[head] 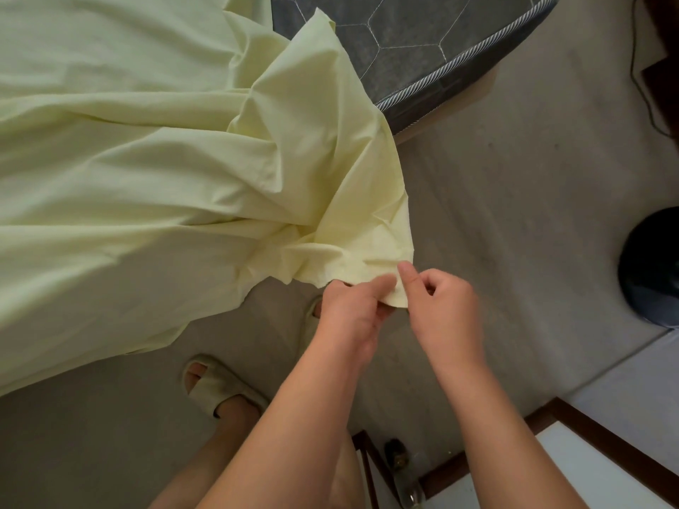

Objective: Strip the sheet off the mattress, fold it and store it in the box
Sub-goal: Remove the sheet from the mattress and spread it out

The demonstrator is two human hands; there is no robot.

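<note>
A pale yellow sheet (139,170) covers most of the left side and hangs in deep folds off the grey quilted mattress (411,34), whose corner is bare at the top. One corner of the sheet is pulled down toward me. My left hand (349,314) grips that corner from below, thumb on top of the cloth. My right hand (441,303) pinches the same corner edge just to the right. The box is not in view.
Grey floor (514,185) lies to the right of the bed. A dark round object (650,266) stands at the right edge. A dark wooden frame with a white panel (573,461) is at lower right. My feet in pale slippers (220,383) stand beside the hanging sheet.
</note>
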